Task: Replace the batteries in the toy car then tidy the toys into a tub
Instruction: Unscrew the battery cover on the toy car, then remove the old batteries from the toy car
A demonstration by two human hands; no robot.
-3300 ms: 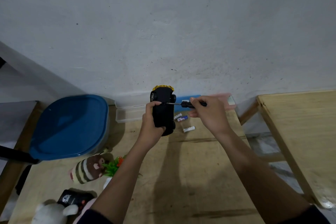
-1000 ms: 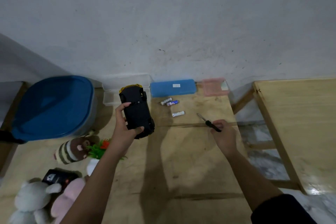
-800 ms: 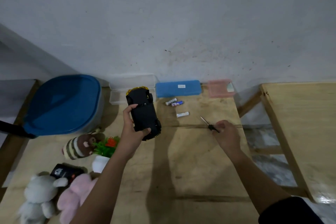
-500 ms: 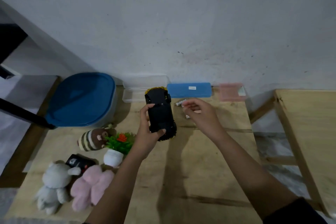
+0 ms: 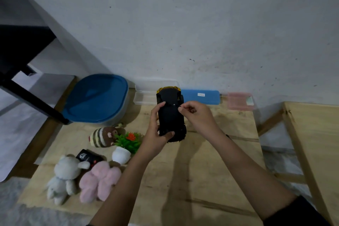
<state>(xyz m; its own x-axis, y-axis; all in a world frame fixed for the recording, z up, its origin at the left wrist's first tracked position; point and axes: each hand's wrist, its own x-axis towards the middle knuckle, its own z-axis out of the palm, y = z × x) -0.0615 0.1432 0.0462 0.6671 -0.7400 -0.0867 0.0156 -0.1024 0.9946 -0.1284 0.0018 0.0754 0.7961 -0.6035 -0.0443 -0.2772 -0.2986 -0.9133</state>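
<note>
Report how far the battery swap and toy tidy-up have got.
Done: nothing looks finished. In hand: the left hand holds the toy car underside up while the right hand pinches at its base; the batteries are hidden. Left: the tub is lidded, and the striped plush, grey plush and pink plush lie on the table.

small white label on blue case (image 5: 201,94), print too small to read, no other legible text
</note>
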